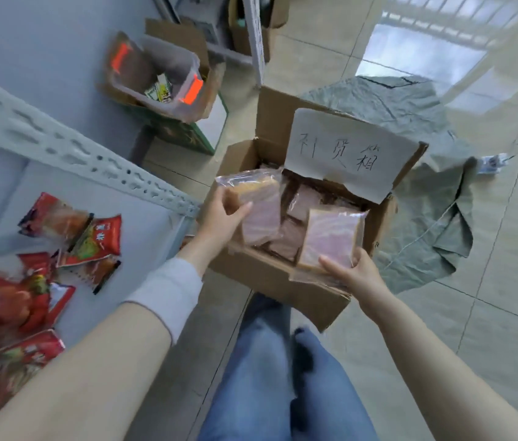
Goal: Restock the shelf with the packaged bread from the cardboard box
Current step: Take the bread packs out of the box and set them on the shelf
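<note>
Sitting at the centre of the frame, an open cardboard box rests on a tiled floor and holds many clear-wrapped packs of sliced bread. Its raised far flap carries a white paper sheet with handwritten characters. The left hand grips one bread pack by its left edge, fingers curled round it, and holds it above the box's left side. The right hand clasps a second bread pack from below at the box's near right corner, thumb across its face. At the left of the frame a grey shelf holds loose red snack packets. At the upper left a clear plastic bin with orange handles holds a small packet. A crumpled green cloth lies on the floor to the right of the box.
</note>
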Available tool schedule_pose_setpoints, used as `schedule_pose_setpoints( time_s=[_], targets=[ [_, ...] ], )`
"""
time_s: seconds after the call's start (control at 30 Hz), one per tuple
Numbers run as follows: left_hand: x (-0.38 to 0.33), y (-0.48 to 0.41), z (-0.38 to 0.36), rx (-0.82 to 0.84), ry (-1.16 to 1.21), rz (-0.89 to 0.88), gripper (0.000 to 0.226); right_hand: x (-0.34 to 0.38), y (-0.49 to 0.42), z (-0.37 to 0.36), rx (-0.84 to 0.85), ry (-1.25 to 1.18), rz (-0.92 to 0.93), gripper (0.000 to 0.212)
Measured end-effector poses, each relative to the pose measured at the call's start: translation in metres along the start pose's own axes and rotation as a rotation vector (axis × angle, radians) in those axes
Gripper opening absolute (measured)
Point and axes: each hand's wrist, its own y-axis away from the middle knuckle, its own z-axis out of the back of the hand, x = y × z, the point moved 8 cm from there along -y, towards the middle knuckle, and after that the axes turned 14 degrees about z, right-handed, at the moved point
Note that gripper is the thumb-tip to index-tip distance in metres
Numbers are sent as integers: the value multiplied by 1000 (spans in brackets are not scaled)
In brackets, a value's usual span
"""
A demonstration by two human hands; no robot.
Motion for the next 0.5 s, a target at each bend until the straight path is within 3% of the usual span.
schedule_pose_setpoints(
  time_s=[0.1, 0.3, 0.43, 0.5],
  targets=[
    [-6, 84, 72, -158, 239, -106, 35, 44, 50, -20, 86, 6, 181, 55],
    [22, 267, 206, -386, 657, -294, 27, 130, 175, -94, 355, -71, 388, 38],
    [59, 365, 292, -492, 901, -356, 66, 186, 257, -159, 546, -86, 533, 21],
    [84, 409, 328, -551, 988, -367, 91, 205, 296, -196, 606, -55, 594, 23]
  ],
)
